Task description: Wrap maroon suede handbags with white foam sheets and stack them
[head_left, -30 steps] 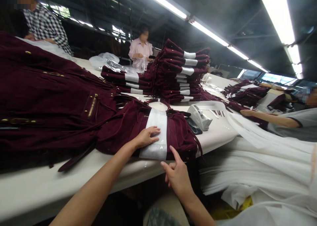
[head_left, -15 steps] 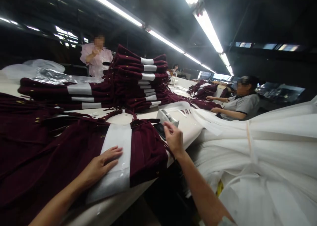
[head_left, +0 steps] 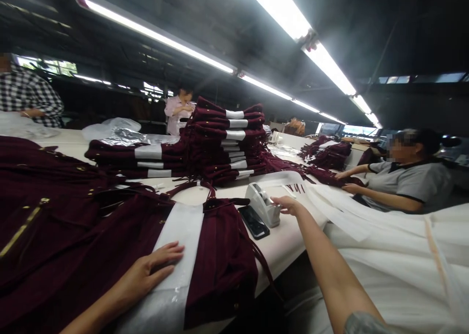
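A folded maroon garment point(head_left: 223, 256) with a dark strap lies before me, a white wrapping band point(head_left: 185, 226) across it. My left hand point(head_left: 156, 265) rests flat on that band, fingers stretched out. My right hand point(head_left: 287, 205) reaches to the front end of a grey tape dispenser point(head_left: 264, 208), its fingertips pressed together there. Whatever is between those fingertips is too small to make out. A black phone point(head_left: 254, 221) lies between the dispenser and the garment. More maroon cloth with a gold zip point(head_left: 25, 226) spreads to the left.
Banded maroon garments form a tall stack point(head_left: 229, 143) and a lower pile point(head_left: 146, 158) beneath clear plastic. White sheeting point(head_left: 395, 256) bulges along the right. A person in grey point(head_left: 406, 180) handles maroon cloth at the right; people in pink and in checks stand behind.
My right hand has moved from above the phone to the dispenser's front end, uncovering the phone. My left hand stays on the band. The view has turned left, bringing a checked-shirt person in.
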`<action>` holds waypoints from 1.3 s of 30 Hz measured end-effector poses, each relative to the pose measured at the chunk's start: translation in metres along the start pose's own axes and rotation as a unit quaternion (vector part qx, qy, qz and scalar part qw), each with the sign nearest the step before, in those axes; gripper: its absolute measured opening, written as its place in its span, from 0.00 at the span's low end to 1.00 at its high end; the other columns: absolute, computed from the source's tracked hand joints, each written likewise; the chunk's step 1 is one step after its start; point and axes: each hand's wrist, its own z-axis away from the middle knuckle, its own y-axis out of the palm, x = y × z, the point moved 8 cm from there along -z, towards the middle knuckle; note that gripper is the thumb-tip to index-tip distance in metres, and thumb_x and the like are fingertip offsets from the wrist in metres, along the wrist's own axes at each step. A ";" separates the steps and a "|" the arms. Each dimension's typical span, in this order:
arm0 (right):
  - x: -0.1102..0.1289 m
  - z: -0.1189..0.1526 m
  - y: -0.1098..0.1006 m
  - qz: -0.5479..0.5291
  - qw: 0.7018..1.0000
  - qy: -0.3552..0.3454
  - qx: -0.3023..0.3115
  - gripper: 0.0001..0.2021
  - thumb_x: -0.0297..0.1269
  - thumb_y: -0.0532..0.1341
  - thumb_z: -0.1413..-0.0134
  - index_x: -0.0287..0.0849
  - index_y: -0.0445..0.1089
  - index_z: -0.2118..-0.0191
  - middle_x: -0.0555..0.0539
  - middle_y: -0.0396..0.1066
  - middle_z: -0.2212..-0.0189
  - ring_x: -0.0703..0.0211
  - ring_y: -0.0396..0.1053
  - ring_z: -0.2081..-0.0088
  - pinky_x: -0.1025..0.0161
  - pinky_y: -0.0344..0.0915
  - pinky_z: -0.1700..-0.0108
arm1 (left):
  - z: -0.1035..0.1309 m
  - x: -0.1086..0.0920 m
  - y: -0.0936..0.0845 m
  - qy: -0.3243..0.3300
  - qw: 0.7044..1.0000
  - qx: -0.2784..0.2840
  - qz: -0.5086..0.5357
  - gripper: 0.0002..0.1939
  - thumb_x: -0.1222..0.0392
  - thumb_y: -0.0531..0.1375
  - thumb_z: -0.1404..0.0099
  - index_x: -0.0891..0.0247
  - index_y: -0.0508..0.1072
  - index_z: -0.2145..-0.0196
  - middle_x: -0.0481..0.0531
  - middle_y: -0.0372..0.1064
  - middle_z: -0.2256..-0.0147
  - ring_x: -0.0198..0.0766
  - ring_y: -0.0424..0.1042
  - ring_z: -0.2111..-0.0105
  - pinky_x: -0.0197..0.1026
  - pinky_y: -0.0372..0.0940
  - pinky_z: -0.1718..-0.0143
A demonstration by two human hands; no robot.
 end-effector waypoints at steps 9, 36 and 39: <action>0.014 0.003 -0.003 -0.039 0.997 -0.045 -0.038 0.06 0.32 0.66 0.46 0.35 0.71 0.69 0.49 0.72 0.70 0.64 0.68 0.69 0.64 0.67 0.65 | 0.002 -0.009 -0.004 -0.008 1.000 -0.002 0.012 0.23 0.37 0.60 0.42 0.50 0.79 0.55 0.51 0.70 0.47 0.53 0.59 0.39 0.58 0.54 0.39; -0.064 0.059 -0.013 0.021 0.960 -0.172 -0.220 0.12 0.42 0.61 0.51 0.43 0.71 0.80 0.49 0.72 0.80 0.59 0.70 0.71 0.65 0.64 0.61 | -0.002 -0.005 -0.004 -0.006 1.000 0.008 -0.017 0.24 0.35 0.61 0.43 0.48 0.78 0.55 0.47 0.70 0.46 0.52 0.59 0.39 0.55 0.55 0.39; -0.067 0.074 -0.017 0.038 0.952 -0.144 -0.268 0.15 0.41 0.62 0.52 0.44 0.67 0.85 0.46 0.71 0.82 0.54 0.71 0.70 0.63 0.64 0.62 | -0.001 -0.008 -0.003 -0.012 1.000 0.010 0.002 0.24 0.37 0.61 0.43 0.52 0.78 0.54 0.49 0.69 0.46 0.51 0.58 0.38 0.55 0.54 0.38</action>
